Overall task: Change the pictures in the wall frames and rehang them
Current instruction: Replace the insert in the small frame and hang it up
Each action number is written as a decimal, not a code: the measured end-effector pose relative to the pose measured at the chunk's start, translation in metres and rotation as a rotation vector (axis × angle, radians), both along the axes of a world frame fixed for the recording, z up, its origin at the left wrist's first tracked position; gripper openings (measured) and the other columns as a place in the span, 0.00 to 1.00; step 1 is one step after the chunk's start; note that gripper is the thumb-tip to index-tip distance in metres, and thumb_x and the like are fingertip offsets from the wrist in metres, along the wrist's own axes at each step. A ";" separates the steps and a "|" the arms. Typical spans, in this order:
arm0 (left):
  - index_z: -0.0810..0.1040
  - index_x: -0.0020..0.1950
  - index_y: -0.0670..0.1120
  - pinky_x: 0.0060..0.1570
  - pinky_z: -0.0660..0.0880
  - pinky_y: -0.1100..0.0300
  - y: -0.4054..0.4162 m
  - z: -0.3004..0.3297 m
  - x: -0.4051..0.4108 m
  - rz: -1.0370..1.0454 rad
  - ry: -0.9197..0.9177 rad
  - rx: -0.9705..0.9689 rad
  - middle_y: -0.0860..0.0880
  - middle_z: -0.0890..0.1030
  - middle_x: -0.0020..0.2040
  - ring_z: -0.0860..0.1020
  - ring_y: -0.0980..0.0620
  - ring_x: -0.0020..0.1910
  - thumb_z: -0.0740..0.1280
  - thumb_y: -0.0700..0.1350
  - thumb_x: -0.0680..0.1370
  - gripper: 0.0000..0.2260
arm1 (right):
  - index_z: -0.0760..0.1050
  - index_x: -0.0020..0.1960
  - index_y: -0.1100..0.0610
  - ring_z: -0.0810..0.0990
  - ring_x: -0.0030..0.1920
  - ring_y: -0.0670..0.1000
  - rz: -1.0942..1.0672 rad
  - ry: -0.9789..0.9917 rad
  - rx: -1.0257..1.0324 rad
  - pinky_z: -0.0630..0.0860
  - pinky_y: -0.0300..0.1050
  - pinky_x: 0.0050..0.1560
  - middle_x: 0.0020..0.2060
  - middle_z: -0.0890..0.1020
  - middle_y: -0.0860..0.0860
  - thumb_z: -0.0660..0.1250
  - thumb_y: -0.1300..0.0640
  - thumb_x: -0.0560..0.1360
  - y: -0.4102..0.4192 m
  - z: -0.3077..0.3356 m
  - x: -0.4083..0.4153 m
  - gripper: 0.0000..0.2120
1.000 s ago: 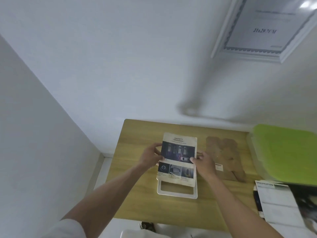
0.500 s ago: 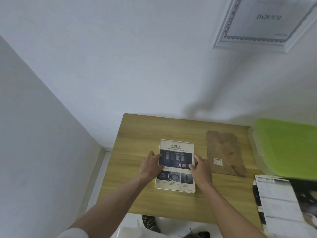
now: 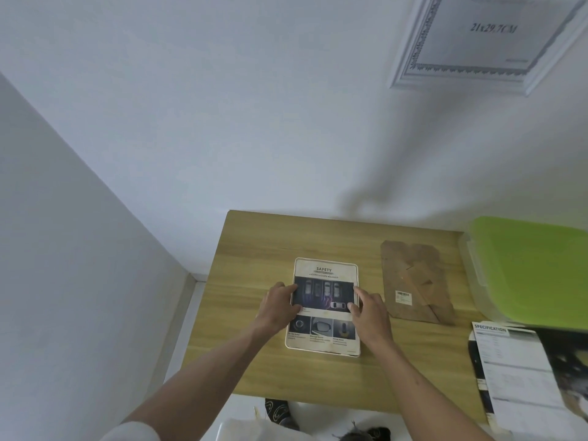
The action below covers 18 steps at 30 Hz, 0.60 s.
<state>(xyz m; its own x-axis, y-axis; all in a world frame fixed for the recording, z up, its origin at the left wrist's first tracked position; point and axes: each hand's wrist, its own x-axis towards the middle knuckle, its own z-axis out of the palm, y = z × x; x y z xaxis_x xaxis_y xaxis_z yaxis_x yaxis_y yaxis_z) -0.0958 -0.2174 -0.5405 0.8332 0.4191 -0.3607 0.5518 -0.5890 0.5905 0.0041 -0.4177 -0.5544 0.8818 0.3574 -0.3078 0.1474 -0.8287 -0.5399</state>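
**Wooden counter, new picture going into the frame**

Wood-brown counter (image 3: 248, 313) sits in the corner of the white walls. From the left, the left hand (image 3: 278, 308) rests with its fingers spread flat on the left edge of the safety picture (image 3: 324, 313). The picture lies flat on a white frame (image 3: 354, 354), which only peeks out at the bottom right corner. Its long side runs from 6 o'clock to 12 o'clock. The right hand (image 3: 370, 313) presses the right edge, fingers open too. Neither hand grips anything. Both hands are equally near. At 3 o'clock lies the brown backing board (image 3: 416, 281); I think it goes on next, and the right hand is closer to it. Another frame (image 3: 490, 43) hangs on the wall at 1 o'clock.
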 end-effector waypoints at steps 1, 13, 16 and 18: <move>0.74 0.70 0.45 0.55 0.76 0.51 0.000 0.000 0.000 0.004 -0.003 -0.006 0.46 0.76 0.54 0.76 0.47 0.51 0.71 0.44 0.75 0.23 | 0.64 0.77 0.51 0.74 0.64 0.53 -0.001 0.002 0.002 0.71 0.46 0.63 0.66 0.72 0.54 0.61 0.53 0.82 0.000 0.000 0.000 0.23; 0.76 0.66 0.49 0.43 0.77 0.53 -0.016 0.017 0.008 0.106 -0.073 0.170 0.51 0.75 0.53 0.77 0.51 0.45 0.68 0.56 0.75 0.21 | 0.68 0.73 0.50 0.81 0.53 0.49 -0.007 -0.081 0.036 0.78 0.47 0.53 0.61 0.77 0.52 0.62 0.47 0.81 -0.039 0.014 0.028 0.22; 0.76 0.65 0.48 0.44 0.78 0.54 -0.044 0.026 0.029 0.107 -0.124 0.158 0.51 0.75 0.55 0.77 0.52 0.47 0.68 0.54 0.76 0.19 | 0.68 0.72 0.51 0.79 0.58 0.52 -0.053 -0.116 -0.015 0.77 0.48 0.54 0.63 0.75 0.54 0.62 0.47 0.81 -0.065 0.022 0.053 0.21; 0.75 0.67 0.48 0.48 0.78 0.53 -0.071 0.030 0.048 0.074 -0.135 0.123 0.50 0.75 0.59 0.77 0.51 0.51 0.68 0.54 0.76 0.21 | 0.69 0.72 0.53 0.75 0.63 0.55 -0.087 -0.121 -0.072 0.75 0.51 0.58 0.65 0.73 0.56 0.63 0.49 0.80 -0.085 0.026 0.074 0.22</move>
<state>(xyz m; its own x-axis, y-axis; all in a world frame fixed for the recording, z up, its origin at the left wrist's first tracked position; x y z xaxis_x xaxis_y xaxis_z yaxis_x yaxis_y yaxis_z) -0.0479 -0.2881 -0.5102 0.8358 0.5152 -0.1898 0.5169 -0.6217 0.5885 0.0778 -0.5022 -0.5283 0.9407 0.2586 -0.2197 0.1333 -0.8770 -0.4617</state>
